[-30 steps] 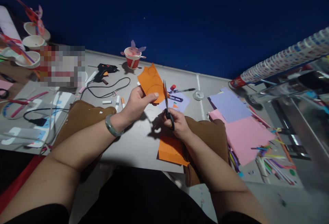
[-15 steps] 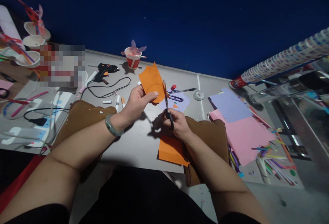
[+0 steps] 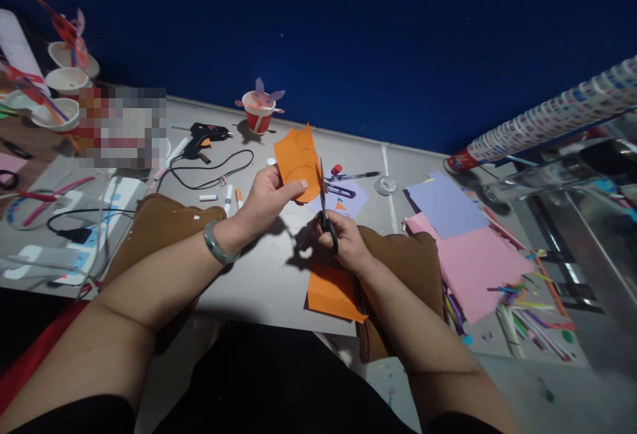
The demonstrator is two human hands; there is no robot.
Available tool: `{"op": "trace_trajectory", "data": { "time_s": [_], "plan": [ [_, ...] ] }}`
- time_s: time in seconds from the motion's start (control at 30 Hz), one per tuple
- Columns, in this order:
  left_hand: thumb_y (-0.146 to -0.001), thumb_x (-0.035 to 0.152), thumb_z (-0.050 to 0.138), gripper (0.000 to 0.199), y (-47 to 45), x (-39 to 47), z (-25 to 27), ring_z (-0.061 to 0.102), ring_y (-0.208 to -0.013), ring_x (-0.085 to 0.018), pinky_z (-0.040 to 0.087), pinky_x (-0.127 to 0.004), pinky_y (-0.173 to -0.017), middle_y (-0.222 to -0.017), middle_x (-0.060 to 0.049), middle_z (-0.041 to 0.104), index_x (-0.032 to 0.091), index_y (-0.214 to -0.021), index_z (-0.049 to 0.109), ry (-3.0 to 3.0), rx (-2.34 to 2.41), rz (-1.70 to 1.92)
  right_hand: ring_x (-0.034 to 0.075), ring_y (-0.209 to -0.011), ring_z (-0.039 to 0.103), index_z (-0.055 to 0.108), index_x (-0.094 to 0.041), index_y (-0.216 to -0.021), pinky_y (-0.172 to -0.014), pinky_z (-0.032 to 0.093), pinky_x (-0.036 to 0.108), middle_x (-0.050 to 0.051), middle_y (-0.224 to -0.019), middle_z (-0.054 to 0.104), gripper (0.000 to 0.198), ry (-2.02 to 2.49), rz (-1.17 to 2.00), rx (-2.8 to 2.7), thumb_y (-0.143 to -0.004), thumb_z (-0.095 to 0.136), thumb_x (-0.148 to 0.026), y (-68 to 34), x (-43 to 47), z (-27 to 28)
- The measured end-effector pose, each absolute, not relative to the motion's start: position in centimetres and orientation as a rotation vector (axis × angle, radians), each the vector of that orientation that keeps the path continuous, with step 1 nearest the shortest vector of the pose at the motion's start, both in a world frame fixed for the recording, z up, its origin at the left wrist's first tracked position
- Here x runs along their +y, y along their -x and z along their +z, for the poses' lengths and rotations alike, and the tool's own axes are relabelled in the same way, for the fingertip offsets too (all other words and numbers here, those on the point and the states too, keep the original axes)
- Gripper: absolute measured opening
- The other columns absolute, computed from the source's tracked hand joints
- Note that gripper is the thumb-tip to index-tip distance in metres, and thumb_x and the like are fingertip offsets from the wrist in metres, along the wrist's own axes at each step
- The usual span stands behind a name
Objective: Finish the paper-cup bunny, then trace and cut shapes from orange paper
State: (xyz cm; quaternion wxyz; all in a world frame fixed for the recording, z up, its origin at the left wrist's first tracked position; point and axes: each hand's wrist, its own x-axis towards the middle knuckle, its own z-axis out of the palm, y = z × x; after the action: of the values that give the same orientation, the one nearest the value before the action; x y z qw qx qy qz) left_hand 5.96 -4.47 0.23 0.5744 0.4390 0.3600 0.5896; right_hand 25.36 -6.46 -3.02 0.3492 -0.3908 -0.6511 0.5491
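Note:
Between thumb and fingers, my left hand (image 3: 271,196) pinches a piece of orange paper (image 3: 298,158) with round outlines drawn on it. Its edge is cut to an uneven shape. My right hand (image 3: 344,238) is wrapped around the black handles of a pair of scissors (image 3: 327,221), whose blades point up along the paper's right edge. How far the blades are apart is hard to make out. Below my right hand lies another orange sheet (image 3: 331,291). Behind the scissors a purple paper (image 3: 353,202) lies under a utility knife (image 3: 341,190).
A red paper cup (image 3: 259,119) with paper ears stands at the back. Left of it are a black glue gun (image 3: 206,137) and its cord. Brown cushions (image 3: 164,231) lie under my arms. Tape (image 3: 385,185), pink paper (image 3: 478,261) and a long cup stack (image 3: 547,119) are on the right.
The orange paper has shifted slightly right and turned a little in my left hand's grip. The scissors stay at its right edge, barely moved.

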Motion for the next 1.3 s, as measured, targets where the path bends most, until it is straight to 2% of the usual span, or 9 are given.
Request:
{"op": "trace_trajectory", "data": {
  "time_s": [0.63, 1.07, 1.3],
  "plan": [
    [-0.073, 0.028, 0.075, 0.016, -5.95, -4.32, 0.19, 0.056, -0.059, -0.009, 0.051, -0.022, -0.058, -0.069, 0.001, 0.066, 0.017, -0.078, 0.065, -1.022, 0.849, 1.375, 0.014, -0.064, 0.043, 0.054, -0.022, -0.064, -0.061, 0.034, 0.029, -0.003, -0.062, 0.050, 0.059, 1.027, 1.389, -1.681, -0.072, 0.080, -0.075, -25.58, -6.38, -3.36],
    [-0.072, 0.031, 0.078, 0.022, -6.01, -4.22, -0.04, 0.061, -0.063, -0.011, 0.052, -0.023, -0.059, -0.075, 0.000, 0.070, 0.018, -0.084, 0.065, -0.971, 0.852, 1.406, 0.015, -0.065, 0.044, 0.054, -0.022, -0.062, -0.062, 0.034, 0.029, -0.003, -0.061, 0.049, 0.061, 1.041, 1.411, -1.652, -0.068, 0.083, -0.076, -25.53, -6.38, -3.70],
    [-0.072, 0.031, 0.081, 0.024, -6.04, -4.28, -0.03, 0.059, -0.060, -0.010, 0.051, -0.023, -0.056, -0.072, 0.001, 0.068, 0.017, -0.083, 0.064, -0.958, 0.854, 1.404, 0.013, -0.062, 0.043, 0.054, -0.022, -0.064, -0.062, 0.034, 0.029, -0.004, -0.062, 0.050, 0.060, 1.015, 1.422, -1.674, -0.071, 0.081, -0.075, -25.57, -6.46, -3.40]
  ]
}}
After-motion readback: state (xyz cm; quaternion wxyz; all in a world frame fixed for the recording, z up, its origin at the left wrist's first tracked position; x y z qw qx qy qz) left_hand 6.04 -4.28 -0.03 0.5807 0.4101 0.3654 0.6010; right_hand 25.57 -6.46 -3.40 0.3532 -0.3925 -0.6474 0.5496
